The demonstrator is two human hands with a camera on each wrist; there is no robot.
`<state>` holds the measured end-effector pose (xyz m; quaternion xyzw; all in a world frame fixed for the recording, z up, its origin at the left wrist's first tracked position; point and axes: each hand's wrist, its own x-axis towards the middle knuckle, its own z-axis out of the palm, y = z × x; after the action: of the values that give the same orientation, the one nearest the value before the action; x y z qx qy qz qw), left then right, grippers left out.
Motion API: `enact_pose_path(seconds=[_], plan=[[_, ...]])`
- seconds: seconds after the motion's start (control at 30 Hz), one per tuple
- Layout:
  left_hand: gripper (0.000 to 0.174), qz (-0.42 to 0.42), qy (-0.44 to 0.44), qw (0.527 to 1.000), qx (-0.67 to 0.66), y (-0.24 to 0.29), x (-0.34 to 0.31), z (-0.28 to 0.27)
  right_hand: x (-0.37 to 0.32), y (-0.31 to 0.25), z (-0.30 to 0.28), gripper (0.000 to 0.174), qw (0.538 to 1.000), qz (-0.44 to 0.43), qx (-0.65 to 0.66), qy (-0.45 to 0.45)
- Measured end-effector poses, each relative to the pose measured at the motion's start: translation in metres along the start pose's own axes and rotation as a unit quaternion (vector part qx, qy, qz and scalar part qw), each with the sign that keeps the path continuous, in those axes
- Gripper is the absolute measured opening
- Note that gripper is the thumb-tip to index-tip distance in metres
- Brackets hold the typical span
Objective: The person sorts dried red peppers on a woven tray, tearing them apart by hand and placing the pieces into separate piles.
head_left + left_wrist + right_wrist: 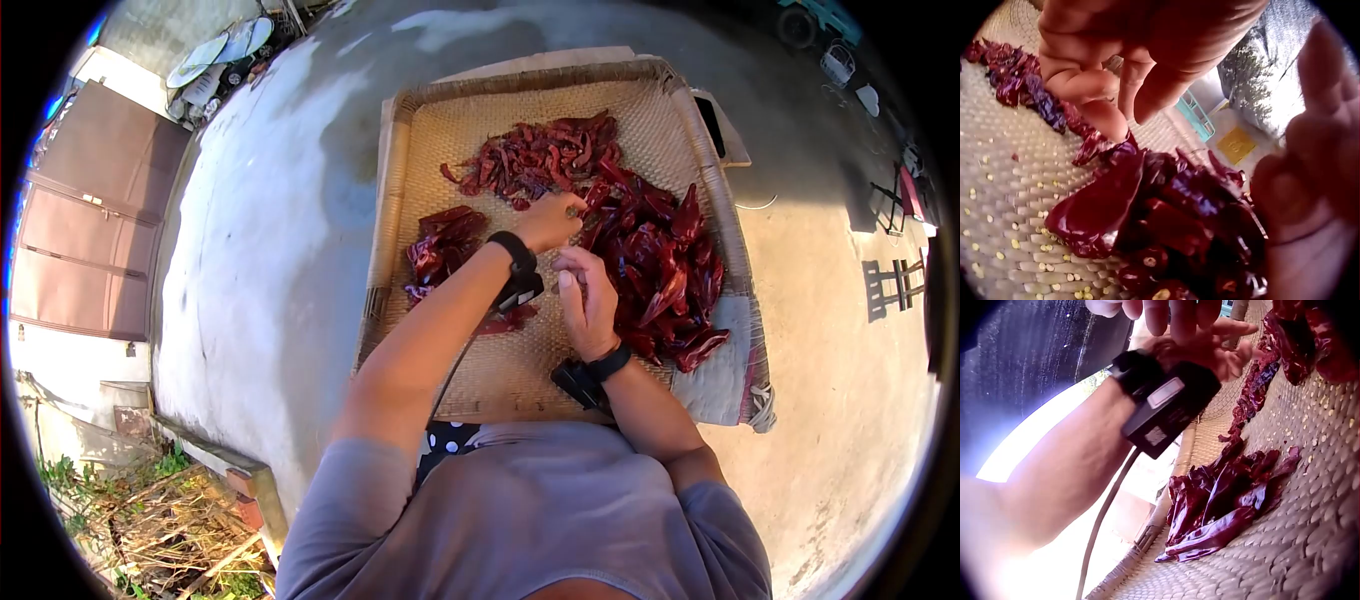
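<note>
The tray lies flat on the ground in full sun, so the dried chilies spread thin over its weave. They sit in three lots kept apart: a big heap on the right, a far heap and a small heap on the left, which looks like done kept from not done. The left hand reaches to the big heap's near edge, fingers bunched down on the tip of one chili. They are curled, but I cannot tell whether they truly pinch it. The right hand hangs just beside it, palm turned in, fingers loose and holding nothing, seemingly ready to take over. Loose seeds dot the weave under both hands.
</note>
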<state>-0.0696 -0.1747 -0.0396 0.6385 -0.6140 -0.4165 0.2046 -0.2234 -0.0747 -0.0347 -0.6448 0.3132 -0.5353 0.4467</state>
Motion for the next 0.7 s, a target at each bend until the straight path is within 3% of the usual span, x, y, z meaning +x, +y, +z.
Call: enact_pose_path(seconds=[0.13,0.23,0.43,0.53,0.63,0.7], plan=[[0.037,0.118,0.028,0.990,0.070,-0.035,0.029,0.025,0.003,-0.002,-0.002,0.027,1.000,0.021,0.015,0.004],[0.041,0.160,0.026,0.983,0.085,-0.043,0.028,0.025,0.002,0.003,-0.004,0.027,0.999,0.033,0.023,0.010],[0.025,0.104,0.014,0.994,-0.017,-0.011,-0.032,-0.012,0.008,0.002,-0.001,0.033,0.996,-0.036,-0.026,0.083],[0.018,0.072,-0.009,0.997,0.023,0.012,-0.087,-0.034,0.016,-0.010,0.002,0.035,0.993,-0.025,-0.028,0.115],[0.018,0.037,-0.020,0.999,0.026,0.012,-0.132,-0.043,0.016,0.006,-0.005,0.028,0.990,-0.045,-0.135,-0.021],[0.019,0.034,-0.013,0.999,0.001,-0.004,-0.156,-0.042,0.008,0.015,0.003,0.018,0.994,0.012,-0.085,-0.068]])
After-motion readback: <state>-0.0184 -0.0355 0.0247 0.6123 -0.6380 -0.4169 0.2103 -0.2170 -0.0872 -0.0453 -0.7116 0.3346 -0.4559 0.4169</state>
